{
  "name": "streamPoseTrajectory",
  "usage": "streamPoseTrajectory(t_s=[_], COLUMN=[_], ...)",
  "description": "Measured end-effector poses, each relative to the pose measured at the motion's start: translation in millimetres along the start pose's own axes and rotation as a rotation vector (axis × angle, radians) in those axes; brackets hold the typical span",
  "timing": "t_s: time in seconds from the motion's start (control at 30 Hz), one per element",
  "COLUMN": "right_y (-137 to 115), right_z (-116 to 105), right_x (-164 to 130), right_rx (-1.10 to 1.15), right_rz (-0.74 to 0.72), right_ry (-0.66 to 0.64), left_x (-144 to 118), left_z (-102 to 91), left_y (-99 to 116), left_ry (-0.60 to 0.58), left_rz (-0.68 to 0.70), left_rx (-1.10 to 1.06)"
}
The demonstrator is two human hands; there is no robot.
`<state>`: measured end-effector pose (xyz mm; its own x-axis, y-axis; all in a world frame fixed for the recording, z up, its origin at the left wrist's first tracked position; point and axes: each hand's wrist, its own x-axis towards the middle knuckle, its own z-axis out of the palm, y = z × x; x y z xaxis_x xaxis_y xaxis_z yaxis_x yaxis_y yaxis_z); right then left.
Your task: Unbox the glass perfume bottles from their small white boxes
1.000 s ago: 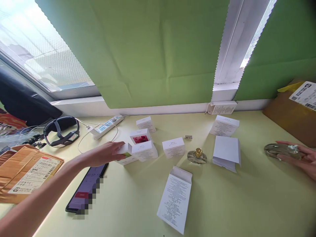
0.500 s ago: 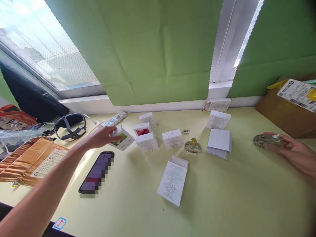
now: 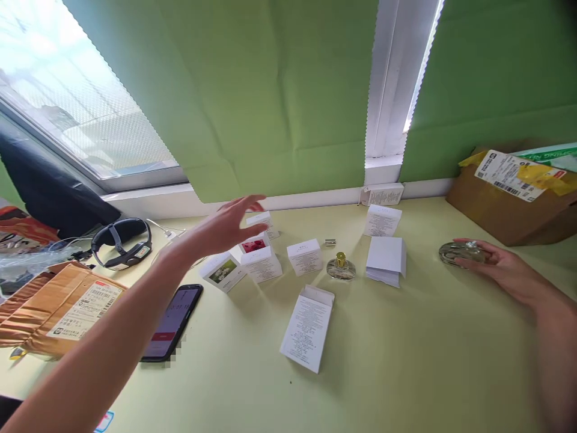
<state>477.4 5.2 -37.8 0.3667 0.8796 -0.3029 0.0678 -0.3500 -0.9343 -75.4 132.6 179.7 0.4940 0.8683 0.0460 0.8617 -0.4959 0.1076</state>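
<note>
My left hand [image 3: 225, 225] is in the air above a group of small white boxes, thumb and fingers apart, holding nothing. Below it stand a box with a green picture [image 3: 225, 272], a box with a red picture [image 3: 253, 245] and a printed white box [image 3: 261, 264]. At the right, my right hand [image 3: 500, 260] grips a clear glass perfume bottle [image 3: 460, 254] low over the table. A second perfume bottle [image 3: 341, 268] with a gold neck stands mid-table beside a small silver cap [image 3: 330, 242]. Nearer me lies an open-ended white box [image 3: 307, 329].
A phone [image 3: 174, 325] and an orange-brown package [image 3: 63, 300] lie at the left, with a black headset [image 3: 121, 243] behind them. More white boxes [image 3: 385, 261] stand right of centre. A cardboard carton [image 3: 505, 210] sits at the back right.
My left hand has let go of the green-picture box and moved right and up, opening. My right hand still holds the bottle. The camera view has turned slightly right.
</note>
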Motion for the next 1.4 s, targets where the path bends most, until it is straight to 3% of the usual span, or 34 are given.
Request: streamPoseTrajectory(t_s=[0.1,0.2,0.3,0.37,0.5,0.63,0.73,0.87,0.97,1.13,1.23,1.33,1.4], right_y=[2,4,3,2,1,2,3,1,1,2,3,5,7], right_z=[-1,-1,-1,-1,-1,-2,-1,-1,-1,-2,-3,-5,-7], right_x=[2,3,4,4,3,3,4,3,2,2,3,5,6], right_rx=[0.004,0.011,0.009,0.007,0.002,0.002,-0.005,-0.020,-0.034,-0.042,-0.045,-0.046,-0.045], right_rz=[-0.018,-0.046,-0.064,-0.068,-0.062,-0.062,-0.069,-0.077,-0.073,-0.077,-0.078,-0.074,-0.072], right_ry=[-0.015,-0.031,-0.035,-0.039,-0.041,-0.040,-0.038,-0.033,-0.031,-0.030,-0.017,-0.010,-0.016], left_x=[64,128,172,188,203,206,199,180,169,159,147,118,93], left_z=[16.1,58.0,99.7,115.0,108.1,78.8,68.4,78.2,90.1,89.9,74.8,58.0,52.6], left_y=[81,153,197,207,184,130,89,46,28,27,41,55,60], left_ry=[-0.105,-0.163,-0.190,-0.208,-0.199,-0.216,-0.253,-0.313,-0.345,-0.360,-0.274,-0.207,-0.339], left_rz=[0.285,0.536,0.588,0.597,0.569,0.436,0.330,0.213,0.160,0.107,0.124,0.151,0.159], left_rx=[-0.021,0.062,0.081,0.079,0.050,0.039,0.064,0.112,0.142,0.144,0.125,0.072,0.016])
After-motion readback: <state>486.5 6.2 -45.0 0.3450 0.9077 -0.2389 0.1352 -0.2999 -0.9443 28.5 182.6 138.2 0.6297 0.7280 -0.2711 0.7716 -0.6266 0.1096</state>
